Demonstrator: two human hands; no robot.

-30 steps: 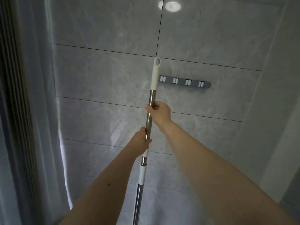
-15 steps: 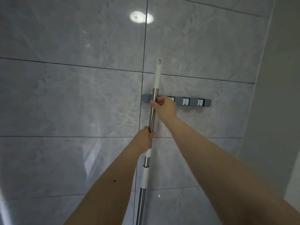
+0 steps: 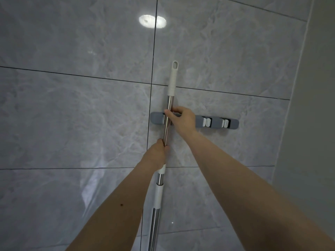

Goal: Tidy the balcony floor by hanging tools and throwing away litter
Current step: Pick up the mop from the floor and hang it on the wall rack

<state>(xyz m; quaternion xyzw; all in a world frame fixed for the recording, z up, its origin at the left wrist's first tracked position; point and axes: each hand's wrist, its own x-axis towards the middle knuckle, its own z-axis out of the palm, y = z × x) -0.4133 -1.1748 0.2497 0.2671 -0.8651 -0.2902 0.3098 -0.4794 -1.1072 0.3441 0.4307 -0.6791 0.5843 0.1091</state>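
A long steel mop handle (image 3: 167, 113) with a white plastic end cap stands upright against the tiled wall. My right hand (image 3: 182, 121) grips the handle where it crosses the left end of a grey wall rack (image 3: 216, 122) with white clips. My left hand (image 3: 157, 154) holds the same pole lower down, just above a white collar. The pole lies over the rack's leftmost clip, which is mostly hidden behind pole and fingers. The tool's head is out of view below.
Grey marble-look wall tiles (image 3: 72, 124) with dark grout lines fill the view. Two white clips on the rack's right half hold nothing. A plain grey side wall (image 3: 315, 105) meets the tiles at the right. A ceiling light reflects high on the tiles.
The view has closed in on the wall. The pole has moved up to the rack's left end, with both hands keeping their grip.
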